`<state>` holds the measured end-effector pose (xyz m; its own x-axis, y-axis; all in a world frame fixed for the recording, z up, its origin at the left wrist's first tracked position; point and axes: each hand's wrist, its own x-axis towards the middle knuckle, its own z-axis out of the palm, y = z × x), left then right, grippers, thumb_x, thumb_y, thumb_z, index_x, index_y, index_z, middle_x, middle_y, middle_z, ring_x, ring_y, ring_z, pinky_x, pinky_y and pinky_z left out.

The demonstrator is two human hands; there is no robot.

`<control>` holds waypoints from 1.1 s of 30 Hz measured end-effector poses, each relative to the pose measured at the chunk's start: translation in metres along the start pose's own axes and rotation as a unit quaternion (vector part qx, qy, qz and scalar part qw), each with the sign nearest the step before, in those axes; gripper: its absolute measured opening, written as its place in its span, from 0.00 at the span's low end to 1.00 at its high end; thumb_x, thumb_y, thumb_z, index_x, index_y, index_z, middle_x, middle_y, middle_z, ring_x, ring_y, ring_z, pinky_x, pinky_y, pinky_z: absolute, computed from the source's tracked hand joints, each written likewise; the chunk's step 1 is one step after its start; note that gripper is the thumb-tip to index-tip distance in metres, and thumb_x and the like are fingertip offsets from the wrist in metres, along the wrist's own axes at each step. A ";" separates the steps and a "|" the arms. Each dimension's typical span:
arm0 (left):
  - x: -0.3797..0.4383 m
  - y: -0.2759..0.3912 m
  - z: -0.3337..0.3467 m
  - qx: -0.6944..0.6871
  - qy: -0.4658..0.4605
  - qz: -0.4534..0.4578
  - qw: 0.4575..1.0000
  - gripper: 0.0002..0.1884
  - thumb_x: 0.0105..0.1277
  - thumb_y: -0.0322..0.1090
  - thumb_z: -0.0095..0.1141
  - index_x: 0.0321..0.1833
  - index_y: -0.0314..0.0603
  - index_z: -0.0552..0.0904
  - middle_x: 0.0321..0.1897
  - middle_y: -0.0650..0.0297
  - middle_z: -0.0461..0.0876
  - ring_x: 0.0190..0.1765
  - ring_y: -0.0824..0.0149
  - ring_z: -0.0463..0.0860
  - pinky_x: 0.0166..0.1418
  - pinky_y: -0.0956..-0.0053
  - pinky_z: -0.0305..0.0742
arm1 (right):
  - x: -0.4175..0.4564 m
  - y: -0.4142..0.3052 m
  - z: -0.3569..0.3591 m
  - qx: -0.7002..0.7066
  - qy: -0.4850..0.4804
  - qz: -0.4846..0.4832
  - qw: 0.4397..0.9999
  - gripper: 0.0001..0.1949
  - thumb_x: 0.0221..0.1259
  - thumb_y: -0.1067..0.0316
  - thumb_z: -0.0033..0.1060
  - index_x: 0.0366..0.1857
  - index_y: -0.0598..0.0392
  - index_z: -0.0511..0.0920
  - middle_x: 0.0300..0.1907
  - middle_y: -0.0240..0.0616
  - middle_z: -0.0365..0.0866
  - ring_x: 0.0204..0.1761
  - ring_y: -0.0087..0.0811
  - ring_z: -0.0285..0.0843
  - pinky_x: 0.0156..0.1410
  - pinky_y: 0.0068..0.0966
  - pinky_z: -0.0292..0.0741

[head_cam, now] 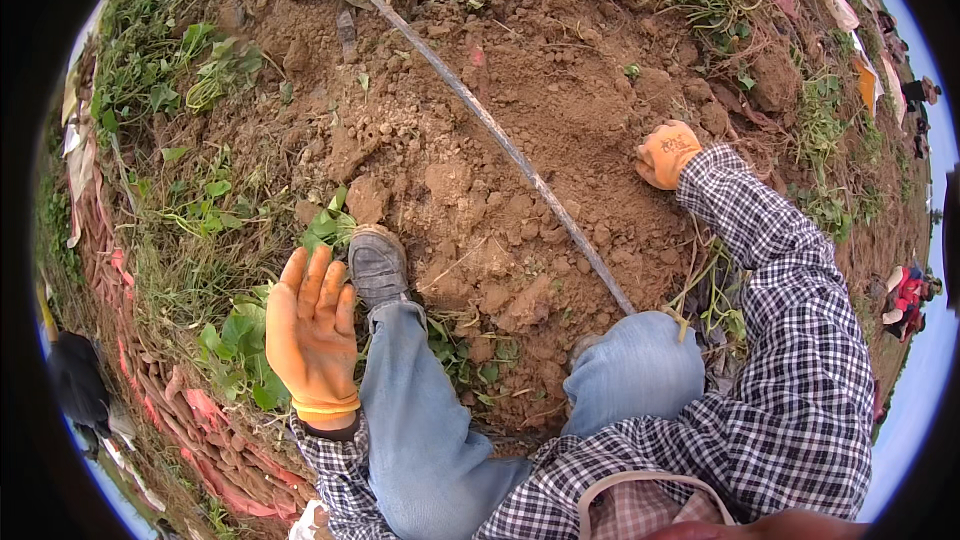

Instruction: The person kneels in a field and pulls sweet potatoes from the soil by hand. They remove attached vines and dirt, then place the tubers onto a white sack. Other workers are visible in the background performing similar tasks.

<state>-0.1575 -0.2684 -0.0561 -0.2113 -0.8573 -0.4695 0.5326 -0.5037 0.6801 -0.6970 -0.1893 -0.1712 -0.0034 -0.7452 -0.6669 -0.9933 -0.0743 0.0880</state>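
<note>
My left hand (313,330), in an orange work glove with soil on its fingertips, is raised palm up beside my left shoe (377,264), fingers apart and nothing in it. On the right, my right hand (667,154), gloved in orange too, is curled low over the loose brown soil (525,112); whether anything is inside its fingers is hidden. A long narrow drip-irrigation hose or similar strip (495,131) runs slantwise across the soil between the hands, down to my bent right knee (634,364). Neither hand touches it.
Green vines (244,337) lie left of my left hand, more vines (705,0) at the upper right. Sweet potatoes (225,442) lie in a long row with red mesh at the lower left. A person in dark clothing (79,379) is at the far left, a person in red (909,300) far right.
</note>
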 end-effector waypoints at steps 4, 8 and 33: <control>0.006 0.002 -0.004 0.010 0.013 -0.033 0.999 0.28 0.84 0.48 0.48 0.79 0.38 0.70 0.72 0.55 0.79 0.70 0.60 0.81 0.72 0.64 0.80 | 0.085 -0.047 -0.060 0.141 0.213 -0.002 0.967 0.28 0.77 0.46 0.51 0.72 0.50 0.74 0.69 0.43 0.80 0.73 0.44 0.74 0.80 0.40 0.70; 0.005 0.004 -0.006 0.011 0.024 -0.033 0.999 0.27 0.84 0.47 0.47 0.79 0.39 0.71 0.72 0.55 0.80 0.69 0.60 0.82 0.71 0.63 0.81 | 0.173 -0.078 -0.114 0.152 0.098 0.113 0.977 0.35 0.77 0.40 0.49 0.80 0.50 0.64 0.83 0.41 0.61 0.81 0.44 0.62 0.85 0.40 0.64; 0.002 0.008 -0.026 -0.093 0.027 -0.045 0.994 0.25 0.82 0.45 0.52 0.75 0.41 0.76 0.68 0.58 0.83 0.66 0.61 0.84 0.69 0.62 0.83 | 0.107 -0.081 -0.124 0.430 0.009 0.039 0.902 0.30 0.71 0.42 0.58 0.70 0.47 0.79 0.71 0.43 0.80 0.72 0.43 0.77 0.80 0.38 0.70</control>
<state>-0.1329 -0.2714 -0.0661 -0.2226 -0.8001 -0.5571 0.6568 -0.5454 0.5207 -0.6031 -0.3451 -0.1576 -0.0827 -0.7369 -0.6709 -0.7119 0.5148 -0.4776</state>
